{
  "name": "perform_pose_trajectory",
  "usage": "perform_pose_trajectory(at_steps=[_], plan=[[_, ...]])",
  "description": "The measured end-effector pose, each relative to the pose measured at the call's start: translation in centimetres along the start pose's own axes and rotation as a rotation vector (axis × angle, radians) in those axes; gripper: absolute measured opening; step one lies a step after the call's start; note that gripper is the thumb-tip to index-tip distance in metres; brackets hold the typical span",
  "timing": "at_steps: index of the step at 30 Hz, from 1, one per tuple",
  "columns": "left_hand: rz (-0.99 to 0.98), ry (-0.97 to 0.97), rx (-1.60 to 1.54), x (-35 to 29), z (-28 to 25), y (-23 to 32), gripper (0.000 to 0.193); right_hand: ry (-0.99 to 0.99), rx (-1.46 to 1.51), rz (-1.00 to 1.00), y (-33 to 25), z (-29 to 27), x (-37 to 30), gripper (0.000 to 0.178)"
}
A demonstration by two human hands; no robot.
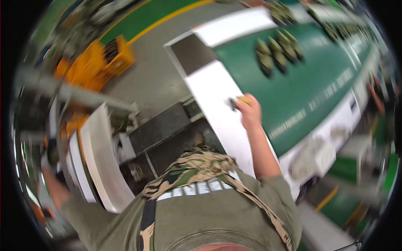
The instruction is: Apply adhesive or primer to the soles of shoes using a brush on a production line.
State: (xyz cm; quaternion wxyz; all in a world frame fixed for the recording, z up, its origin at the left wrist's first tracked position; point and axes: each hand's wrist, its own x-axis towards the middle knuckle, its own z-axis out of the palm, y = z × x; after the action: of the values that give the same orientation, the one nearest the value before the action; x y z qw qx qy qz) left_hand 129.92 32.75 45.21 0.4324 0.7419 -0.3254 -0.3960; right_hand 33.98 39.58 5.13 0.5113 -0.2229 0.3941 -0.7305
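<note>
My right hand (pixel 250 112) is closed round a small tool with a yellowish handle (pixel 245 100) and a dark end, too blurred to name. It is above the white edge strip (pixel 222 92) beside a green conveyor belt (pixel 243 62). Several olive-green shoes (pixel 278 52) stand on the belt, beyond and to the right of that hand. My left arm (pixel 56 188) reaches out to the far left, close to a dark object (pixel 52 151). Motion blur smears the left hand, and its fingers cannot be made out.
Orange crates (pixel 96 62) stand on the floor at the upper left. Pale curved panels (pixel 98 154) rise between my left arm and my body. A dark bench (pixel 161 125) lies ahead of me. Whitish blurred items (pixel 312 161) sit at the belt's right edge, and people work at far right.
</note>
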Motion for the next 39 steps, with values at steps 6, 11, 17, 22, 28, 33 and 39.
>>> perform_pose_trajectory(at_steps=[6,11,17,22,28,33,39], plan=[[0.41,0.78,0.89,6.0,12.4,11.2,0.054,0.269,0.071,0.082,-0.7,-2.9,-3.6,0.018],[0.738,-0.102,0.526,3.8,50.0,4.4,0.047,0.491,0.105,0.06,-2.2,-8.5,-9.3,0.017],[0.852,-0.764,0.793,-9.7,79.0,-7.3,0.061,0.68,0.189,-0.063,-3.6,-12.6,-15.4,0.014],[1.314,-1.062,1.149,-14.2,97.3,-13.4,0.073,0.905,0.21,-0.211,-4.4,-13.6,-19.3,0.012],[1.873,-1.3,1.254,-20.3,113.9,-13.0,0.08,1.203,0.167,-0.252,-3.7,-11.9,-21.2,0.018],[2.241,-1.279,1.29,-15.2,128.3,-14.3,0.08,1.347,0.166,-0.272,-3.0,-9.0,-18.1,0.021],[2.276,-1.387,1.889,-20.1,135.7,-15.6,0.095,1.684,0.159,-0.391,-3.1,-2.3,-19.3,0.02]])
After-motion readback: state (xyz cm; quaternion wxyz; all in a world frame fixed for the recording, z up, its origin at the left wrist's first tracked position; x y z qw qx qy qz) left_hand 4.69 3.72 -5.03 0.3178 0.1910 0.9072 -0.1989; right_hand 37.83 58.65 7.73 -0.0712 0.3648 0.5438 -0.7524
